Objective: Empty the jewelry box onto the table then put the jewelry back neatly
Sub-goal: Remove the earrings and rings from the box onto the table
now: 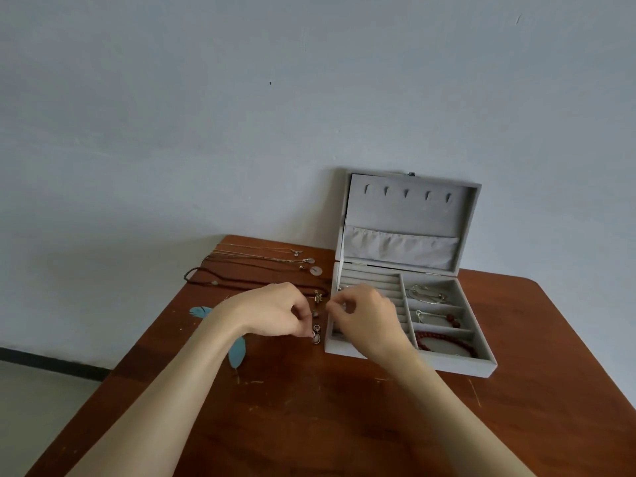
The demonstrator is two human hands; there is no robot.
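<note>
Grey velvet-lined jewelry box [409, 364] open on the right side of the scuffed reddish-brown wooden table [344, 425], lid propped upright against the pale wall. In its right-hand compartments already: a silver bangle [426, 295] farthest, a silver pin with dark red beads [437, 317] in the middle, a dark red bead bracelet [447, 340] nearest. Ring-roll slots on the left half of the box, ridges running left to right.

Left hand [272, 309] with fingers curled down onto a cluster of small silver rings and earrings [316, 333] lying on the table just left of the box's near-left corner; seemingly pinching one, though too small to confirm. Right hand [364, 313] hovering over the ring slots, fingertips pinched narrow, apparently on something tiny; cannot tell what.

Decisive relation: small pieces just left of the box wall, slots immediately right of it, so a short rightward carry over the rim. Left hand nearer the pieces, right hand nearer the slots.

Farther left, thin silver chains and dark cord necklaces [261, 266] stretched side by side, long axes left to right, pendants pointing toward the box. Two pale blue feather-shaped pieces [237, 352] near the left forearm.
</note>
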